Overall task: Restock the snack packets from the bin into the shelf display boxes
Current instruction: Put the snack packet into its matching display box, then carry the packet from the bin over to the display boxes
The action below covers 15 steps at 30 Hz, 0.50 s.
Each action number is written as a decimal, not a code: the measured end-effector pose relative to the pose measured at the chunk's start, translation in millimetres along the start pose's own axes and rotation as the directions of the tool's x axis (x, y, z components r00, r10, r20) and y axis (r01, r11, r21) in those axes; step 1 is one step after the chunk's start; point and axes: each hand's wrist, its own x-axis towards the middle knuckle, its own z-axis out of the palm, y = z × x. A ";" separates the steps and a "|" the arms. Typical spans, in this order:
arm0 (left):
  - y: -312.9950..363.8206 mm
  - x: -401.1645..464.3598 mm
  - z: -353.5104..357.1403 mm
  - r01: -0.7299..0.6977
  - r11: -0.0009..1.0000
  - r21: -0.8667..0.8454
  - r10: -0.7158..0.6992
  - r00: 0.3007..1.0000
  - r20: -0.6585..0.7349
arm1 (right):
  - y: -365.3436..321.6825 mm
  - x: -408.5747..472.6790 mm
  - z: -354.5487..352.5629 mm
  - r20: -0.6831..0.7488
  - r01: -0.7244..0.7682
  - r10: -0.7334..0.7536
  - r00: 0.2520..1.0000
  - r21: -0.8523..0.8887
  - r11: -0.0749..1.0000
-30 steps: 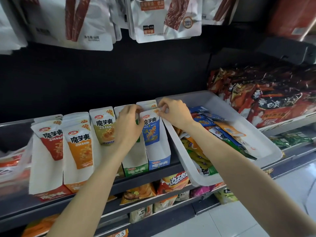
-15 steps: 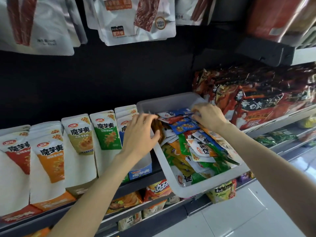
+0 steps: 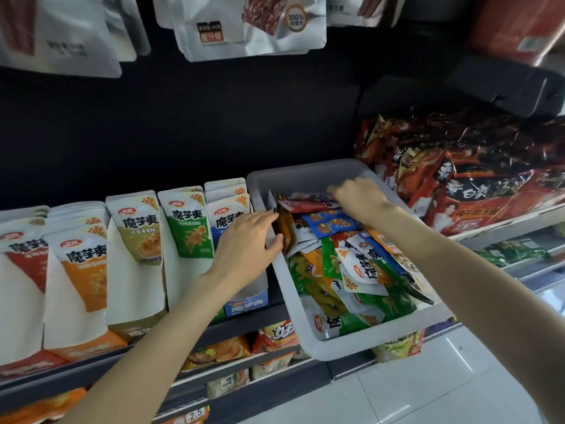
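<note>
A translucent white bin (image 3: 336, 347) full of mixed snack packets rests on the shelf edge at centre right. Left of it stands a row of white display boxes; the blue box (image 3: 246, 304) is nearest, then the green box (image 3: 189, 228). My left hand (image 3: 244, 243) lies across the bin's left rim, in front of the blue box. Its fingertips touch upright orange packets (image 3: 286, 231) inside the bin, and I see nothing in its grasp. My right hand (image 3: 357, 198) is blurred at the back of the bin, its fingers down on a red packet (image 3: 305, 205).
Olive (image 3: 140, 237), orange (image 3: 82, 261) and red (image 3: 24, 258) display boxes continue leftward. Large red noodle bags (image 3: 477, 191) are piled right of the bin. White pouches (image 3: 244, 26) hang overhead. Lower shelves hold more snacks, and grey floor tiles (image 3: 428, 387) lie below right.
Both hands left the blue display box and moved right to the bin. The right hand reached to its far end; the left came over its left rim. The view shifted right.
</note>
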 end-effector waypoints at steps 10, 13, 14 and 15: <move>25.8 6.7 -40.8 0.110 0.380 -0.919 -0.082 0.993 0.085 | -14.4 -97.5 -96.2 0.099 -0.053 0.238 0.966 0.980 -0.194; 27.9 -0.8 -46.4 0.059 0.345 -0.937 -0.084 0.996 0.032 | -40.5 -98.3 -97.0 0.109 -0.074 0.183 0.977 0.979 -0.187; 24.5 -4.2 -47.1 0.028 0.407 -0.913 -0.107 0.994 -0.017 | -49.0 -95.7 -97.3 0.106 -0.074 0.187 0.977 0.983 -0.168; 19.8 -8.3 -48.6 -0.001 0.480 -0.877 -0.123 0.990 -0.068 | -56.8 -92.0 -98.9 0.079 -0.053 0.210 0.975 0.990 -0.128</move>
